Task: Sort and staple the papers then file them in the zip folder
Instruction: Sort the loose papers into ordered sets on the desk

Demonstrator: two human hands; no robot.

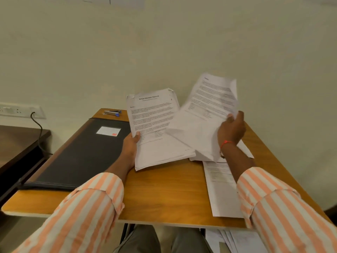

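My left hand (pixel 131 143) grips the left edge of a thick stack of printed papers (pixel 155 128), raised and tilted above the wooden table (pixel 164 194). My right hand (pixel 231 128) holds a separate printed sheet (pixel 206 114) by its right edge, lifted over the stack and blurred. More papers (pixel 221 189) lie flat on the table's right side under my right forearm. The black zip folder (pixel 76 154), with a white label on top, lies shut on the table's left half. A stapler with a blue end (pixel 113 112) sits at the far left corner behind the folder.
The table stands against a plain wall. A dark desk (pixel 18 143) stands to the left, below a wall socket (pixel 20 110) with a black cable. Loose papers (pixel 237 240) lie below the table's front right edge, beside my knees.
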